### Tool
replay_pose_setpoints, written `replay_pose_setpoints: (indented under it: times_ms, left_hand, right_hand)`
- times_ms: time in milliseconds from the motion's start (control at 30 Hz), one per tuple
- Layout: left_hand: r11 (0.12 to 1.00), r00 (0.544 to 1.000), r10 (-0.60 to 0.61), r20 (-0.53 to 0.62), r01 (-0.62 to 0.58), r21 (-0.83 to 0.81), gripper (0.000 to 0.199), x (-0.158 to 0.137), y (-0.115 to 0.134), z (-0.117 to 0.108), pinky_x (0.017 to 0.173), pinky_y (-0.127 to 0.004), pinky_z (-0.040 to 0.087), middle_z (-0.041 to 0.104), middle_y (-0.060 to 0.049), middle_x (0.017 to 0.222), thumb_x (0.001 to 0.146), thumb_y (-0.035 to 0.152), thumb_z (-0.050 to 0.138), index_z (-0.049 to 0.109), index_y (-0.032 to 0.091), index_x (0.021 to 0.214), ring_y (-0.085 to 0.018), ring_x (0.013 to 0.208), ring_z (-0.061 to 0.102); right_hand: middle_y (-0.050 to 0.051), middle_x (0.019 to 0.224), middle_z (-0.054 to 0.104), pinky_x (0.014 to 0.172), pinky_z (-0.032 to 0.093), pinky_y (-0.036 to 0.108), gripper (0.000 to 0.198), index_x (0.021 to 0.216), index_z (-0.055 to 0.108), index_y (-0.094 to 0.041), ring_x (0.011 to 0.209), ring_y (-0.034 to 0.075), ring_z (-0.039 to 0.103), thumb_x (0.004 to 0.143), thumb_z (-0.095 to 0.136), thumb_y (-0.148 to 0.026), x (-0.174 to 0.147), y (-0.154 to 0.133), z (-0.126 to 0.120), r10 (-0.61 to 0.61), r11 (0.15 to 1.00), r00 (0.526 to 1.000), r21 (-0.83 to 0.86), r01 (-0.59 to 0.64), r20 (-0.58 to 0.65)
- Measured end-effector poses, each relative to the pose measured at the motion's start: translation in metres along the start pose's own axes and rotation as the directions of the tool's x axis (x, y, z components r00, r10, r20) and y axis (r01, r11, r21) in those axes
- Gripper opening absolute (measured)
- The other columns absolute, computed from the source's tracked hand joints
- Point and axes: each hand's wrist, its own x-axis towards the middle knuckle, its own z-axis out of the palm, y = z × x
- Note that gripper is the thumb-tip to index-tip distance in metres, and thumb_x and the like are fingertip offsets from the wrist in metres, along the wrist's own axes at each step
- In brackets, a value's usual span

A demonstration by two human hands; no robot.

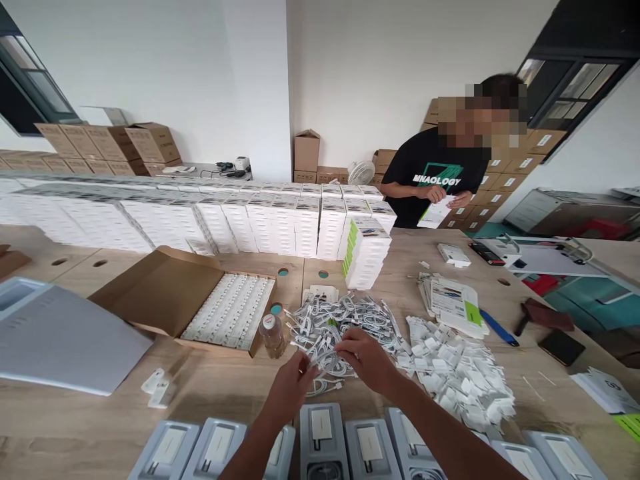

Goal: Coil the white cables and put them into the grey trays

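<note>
A tangled heap of white-grey charging cables (373, 319) lies on the wooden table in front of me. At its near left edge, my left hand (291, 381) has its fingers closed on a cable. My right hand (367, 359) reaches over the front of the heap, thumb and fingertips pinched on a cable strand. Below my hands stands a row of grey-blue plastic trays (336, 460), each with a white block in it. Coiled cable shows in at least two of them. My forearms cover parts of the row.
Right of the cables lies a pile of small white pieces (457, 373). A clear jar (273, 337) and an open carton of white parts (227, 310) stand left. Stacked white boxes (270, 223) line the back; behind them a person (440, 173) holds a white box.
</note>
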Motion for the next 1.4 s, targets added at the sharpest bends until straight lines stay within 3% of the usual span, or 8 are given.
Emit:
replay_pose_setpoints:
  times_ms: [200, 333, 500, 833, 1033, 1100, 1233, 1400]
  left_hand:
    - [0.85, 0.895, -0.117, 0.431, 0.315, -0.422, 0.045, -0.024, -0.001, 0.008, 0.039, -0.016, 0.032, 0.06, -0.003, 0.085, 0.082, 0.065, 0.042, 0.039, 0.021, 0.091, -0.013, 0.062, 0.062]
    - [0.75, 0.948, -0.197, 0.251, 0.31, -0.585, 0.05, -0.029, -0.012, 0.019, 0.038, -0.016, 0.011, 0.049, 0.002, 0.073, 0.079, 0.069, 0.046, 0.036, 0.02, 0.079, -0.004, 0.051, 0.044]
    - [0.756, 0.945, -0.288, 0.155, 0.324, -0.569, 0.054, -0.034, -0.022, 0.031, 0.043, -0.018, 0.01, 0.041, 0.005, 0.071, 0.076, 0.074, 0.044, 0.037, 0.021, 0.085, -0.002, 0.05, 0.033]
    - [0.687, 0.909, -0.298, 0.291, 0.416, -0.596, 0.06, -0.048, -0.024, 0.034, 0.045, -0.02, 0.004, 0.037, 0.005, 0.066, 0.069, 0.074, 0.051, 0.045, 0.018, 0.088, -0.002, 0.049, 0.028]
    - [0.741, 0.914, -0.267, 0.304, 0.397, -0.542, 0.055, -0.045, -0.02, 0.034, 0.046, -0.02, 0.006, 0.035, 0.006, 0.067, 0.073, 0.071, 0.048, 0.04, 0.021, 0.093, -0.003, 0.05, 0.027]
    - [0.783, 0.925, -0.238, 0.296, 0.363, -0.506, 0.051, -0.046, -0.019, 0.032, 0.047, -0.02, 0.008, 0.035, 0.006, 0.068, 0.075, 0.068, 0.051, 0.042, 0.021, 0.094, -0.003, 0.051, 0.027]
    - [0.975, 0.991, -0.008, 0.134, 0.037, -0.219, 0.035, -0.055, -0.012, 0.019, 0.064, -0.019, 0.035, 0.051, 0.001, 0.083, 0.082, 0.05, 0.058, 0.051, 0.019, 0.097, -0.008, 0.073, 0.043]
    - [0.978, 0.987, 0.159, 0.027, -0.161, 0.13, 0.032, -0.066, -0.003, 0.009, 0.087, -0.026, 0.041, 0.056, -0.004, 0.108, 0.083, 0.026, 0.052, 0.05, 0.024, 0.114, -0.014, 0.096, 0.051]
  right_hand:
    - [0.003, 0.093, 0.061, 0.081, 0.037, 0.031, 0.02, 0.088, 0.069, -0.024, 0.092, 0.017, 0.051, 0.094, 0.051, -0.026, -0.006, -0.013, 0.003, -0.109, 0.96, 0.994, -0.255, 0.111, 0.024]
    - [0.006, 0.088, 0.06, 0.069, 0.034, 0.031, 0.018, 0.074, 0.063, -0.017, 0.084, 0.02, 0.053, 0.088, 0.051, -0.015, -0.016, -0.029, 0.016, 0.027, 0.887, 0.997, -0.462, 0.007, 0.069]
    - [0.0, 0.073, 0.059, 0.058, 0.034, 0.025, 0.016, 0.081, 0.058, -0.019, 0.063, 0.013, 0.053, 0.09, 0.046, -0.024, -0.026, -0.047, 0.036, 0.301, 0.953, 0.952, 0.009, -0.302, 0.052]
    - [0.003, 0.07, 0.063, 0.05, 0.043, 0.025, 0.031, 0.079, 0.054, -0.014, 0.05, 0.015, 0.059, 0.085, 0.051, -0.044, -0.049, -0.046, 0.075, 0.495, 0.521, 0.829, 0.675, -0.523, 0.26]
    - [0.01, 0.099, 0.061, 0.081, 0.047, 0.035, 0.022, 0.097, 0.065, -0.017, 0.091, 0.022, 0.059, 0.082, 0.055, -0.029, -0.061, -0.05, 0.073, 0.429, 0.895, 0.885, 0.222, -0.388, -0.182]
    - [0.013, 0.126, 0.051, 0.099, 0.041, 0.042, 0.045, 0.12, 0.057, -0.019, 0.118, 0.027, 0.049, 0.074, 0.059, -0.02, -0.06, -0.046, 0.064, 0.336, 0.942, 0.892, 0.08, -0.327, -0.301]
    - [0.01, 0.136, 0.047, 0.11, 0.033, 0.045, 0.062, 0.13, 0.054, -0.024, 0.13, 0.027, 0.041, 0.069, 0.056, -0.013, -0.062, -0.037, 0.041, 0.183, 0.98, 0.982, 0.091, -0.179, -0.038]
    - [0.004, 0.105, 0.063, 0.087, 0.047, 0.03, 0.035, 0.113, 0.066, -0.026, 0.096, 0.018, 0.06, 0.081, 0.052, -0.018, -0.068, -0.042, 0.029, 0.25, 0.901, 0.952, 0.318, -0.296, 0.179]
